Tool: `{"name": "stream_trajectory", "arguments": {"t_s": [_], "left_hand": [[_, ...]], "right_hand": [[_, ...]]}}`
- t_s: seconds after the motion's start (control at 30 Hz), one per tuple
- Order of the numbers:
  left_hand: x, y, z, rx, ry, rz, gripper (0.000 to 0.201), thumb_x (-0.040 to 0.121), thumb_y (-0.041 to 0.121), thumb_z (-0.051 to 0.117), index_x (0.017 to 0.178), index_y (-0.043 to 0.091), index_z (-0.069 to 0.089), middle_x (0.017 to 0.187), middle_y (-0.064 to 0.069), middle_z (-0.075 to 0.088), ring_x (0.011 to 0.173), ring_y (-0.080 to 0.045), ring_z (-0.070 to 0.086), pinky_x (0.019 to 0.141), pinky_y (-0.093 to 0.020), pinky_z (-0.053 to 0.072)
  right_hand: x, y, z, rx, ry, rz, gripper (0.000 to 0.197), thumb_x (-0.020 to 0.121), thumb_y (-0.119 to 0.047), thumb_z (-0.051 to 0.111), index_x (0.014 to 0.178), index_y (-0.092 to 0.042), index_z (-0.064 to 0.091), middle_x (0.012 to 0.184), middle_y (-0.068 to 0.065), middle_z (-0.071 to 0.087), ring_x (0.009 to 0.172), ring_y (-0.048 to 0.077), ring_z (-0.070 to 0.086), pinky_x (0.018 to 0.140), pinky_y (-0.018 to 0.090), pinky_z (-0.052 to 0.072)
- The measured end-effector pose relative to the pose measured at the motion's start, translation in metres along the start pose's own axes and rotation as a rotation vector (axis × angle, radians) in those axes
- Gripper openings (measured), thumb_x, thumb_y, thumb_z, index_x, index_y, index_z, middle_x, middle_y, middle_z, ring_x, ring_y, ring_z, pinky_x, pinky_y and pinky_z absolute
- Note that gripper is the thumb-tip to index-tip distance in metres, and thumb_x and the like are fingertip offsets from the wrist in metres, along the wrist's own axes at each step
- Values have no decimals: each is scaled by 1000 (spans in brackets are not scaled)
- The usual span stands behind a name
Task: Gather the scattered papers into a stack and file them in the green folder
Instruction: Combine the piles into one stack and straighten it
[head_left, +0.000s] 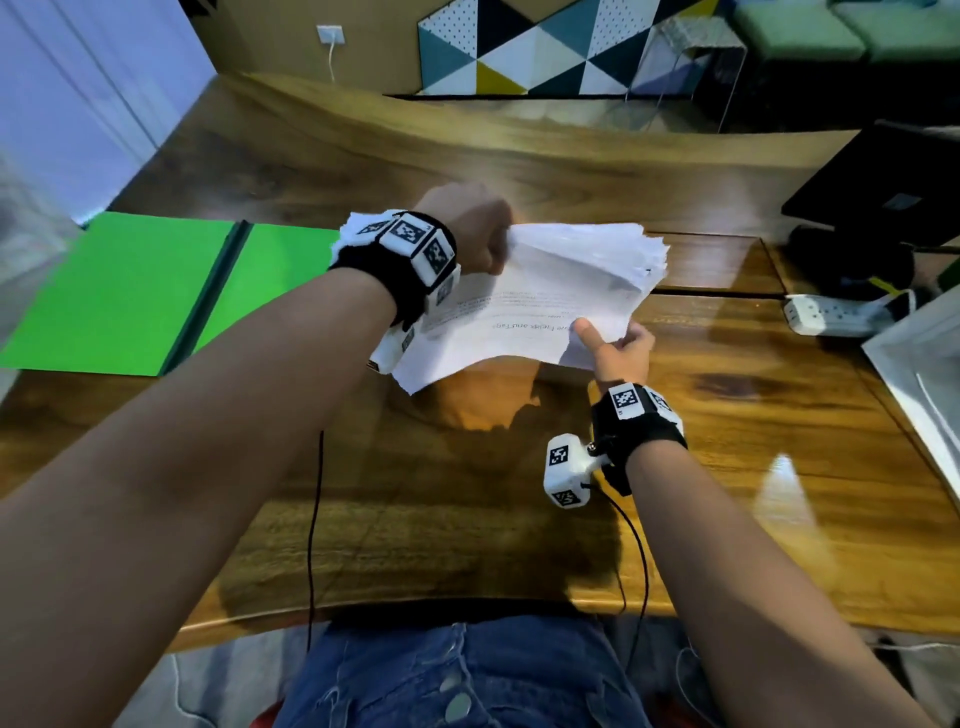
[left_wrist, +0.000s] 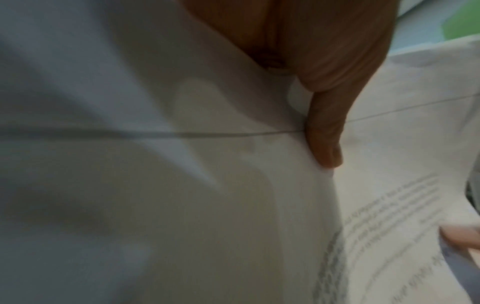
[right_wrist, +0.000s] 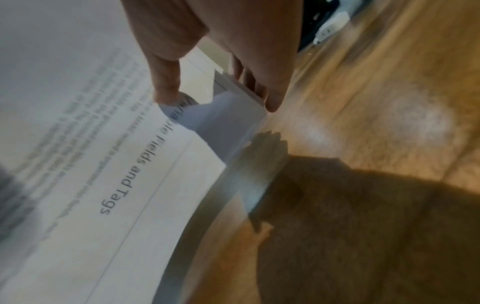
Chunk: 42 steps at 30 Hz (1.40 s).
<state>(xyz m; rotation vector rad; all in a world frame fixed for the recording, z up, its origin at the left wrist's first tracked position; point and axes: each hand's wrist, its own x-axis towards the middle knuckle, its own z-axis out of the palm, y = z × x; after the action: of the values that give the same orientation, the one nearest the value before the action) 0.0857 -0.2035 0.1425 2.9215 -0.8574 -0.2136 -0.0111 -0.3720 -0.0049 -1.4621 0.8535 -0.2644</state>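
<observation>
A stack of white printed papers (head_left: 540, 296) hangs above the middle of the wooden table, held by both hands. My left hand (head_left: 478, 234) grips its far left edge with curled fingers. My right hand (head_left: 613, 343) pinches the near right corner, thumb on top and fingers beneath. In the left wrist view the thumb (left_wrist: 324, 131) presses on the paper stack (left_wrist: 182, 185). In the right wrist view my thumb (right_wrist: 166, 82) and fingers (right_wrist: 262, 90) clamp the bent corner of the paper stack (right_wrist: 103, 164). The green folder (head_left: 130, 291) lies open flat at the left of the table.
A black monitor base (head_left: 878, 197) and a white power strip (head_left: 831, 314) sit at the right of the table (head_left: 467, 519). A pale tray-like edge (head_left: 914, 374) juts in at the far right. Thin cables hang over the near table edge.
</observation>
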Motion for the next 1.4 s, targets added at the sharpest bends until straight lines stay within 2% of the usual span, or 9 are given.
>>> {"name": "stream_trajectory", "arguments": {"t_s": [0.13, 0.3, 0.47, 0.67, 0.8, 0.93, 1.1, 1.23, 1.4], "left_hand": [[-10, -32, -21, -345, 76, -117, 24, 71, 22, 78, 94, 16, 70, 88, 1, 68, 81, -17, 60, 76, -28, 50], [-29, -80, -13, -835, 173, -252, 34, 66, 15, 82, 97, 16, 68, 80, 2, 61, 69, -9, 54, 57, -14, 45], [-44, -142, 17, -996, 180, -455, 55, 57, 20, 86, 105, 1, 68, 91, -7, 66, 82, -13, 59, 73, -29, 48], [-55, -209, 52, -910, 59, -570, 52, 72, 13, 79, 118, -2, 58, 115, -17, 65, 104, -28, 62, 76, -25, 39], [-69, -244, 68, -966, -67, -619, 64, 77, 1, 73, 131, -3, 40, 127, -17, 56, 113, -29, 55, 85, -29, 41], [-77, -287, 87, -931, -260, -698, 73, 79, -8, 65, 139, -5, 24, 97, -12, 56, 108, -31, 54, 81, -32, 41], [-88, -328, 93, -617, -441, -761, 48, 81, 1, 60, 123, -9, 40, 100, -23, 54, 90, -31, 57, 75, -38, 44], [-87, -355, 108, -510, -479, -812, 67, 84, 1, 56, 141, -9, 22, 140, -26, 41, 124, -37, 48, 97, -43, 44], [-85, -380, 124, -493, -439, -834, 59, 84, 4, 61, 135, -2, 32, 134, -21, 47, 120, -35, 51, 91, -39, 46]], "right_hand": [[-18, -7, 16, 175, -124, 201, 57, 70, -33, 80, 114, -18, 48, 114, 2, 54, 99, 17, 57, 84, 29, 44], [-29, 0, 66, 103, -375, 363, 107, 44, -64, 84, 136, -26, 45, 127, 0, 63, 115, 22, 60, 101, 48, 44], [-59, -20, 114, 114, -345, 293, 43, 77, -24, 76, 116, -19, 58, 110, 6, 69, 103, 31, 64, 97, 50, 47], [-77, -20, 170, 128, -263, 215, 24, 89, 8, 53, 107, -8, 55, 98, 4, 65, 88, 15, 62, 66, 12, 54], [-83, -18, 202, 65, -234, 196, 33, 89, 7, 53, 121, -3, 55, 114, 11, 66, 95, 21, 63, 73, 22, 52], [-81, -22, 241, -115, -197, 201, 19, 89, 3, 56, 107, -1, 56, 112, 14, 63, 99, 22, 59, 84, 28, 46], [-74, -13, 301, -401, -259, 101, 36, 87, -4, 60, 122, 2, 55, 122, 19, 63, 112, 32, 60, 98, 39, 48], [-73, -8, 338, -477, -312, 96, 51, 88, -9, 58, 136, -3, 43, 134, 17, 54, 125, 33, 51, 107, 41, 40], [-67, -4, 359, -580, -294, 163, 62, 93, -12, 53, 148, -7, 25, 152, 14, 34, 139, 33, 34, 111, 39, 32]]}}
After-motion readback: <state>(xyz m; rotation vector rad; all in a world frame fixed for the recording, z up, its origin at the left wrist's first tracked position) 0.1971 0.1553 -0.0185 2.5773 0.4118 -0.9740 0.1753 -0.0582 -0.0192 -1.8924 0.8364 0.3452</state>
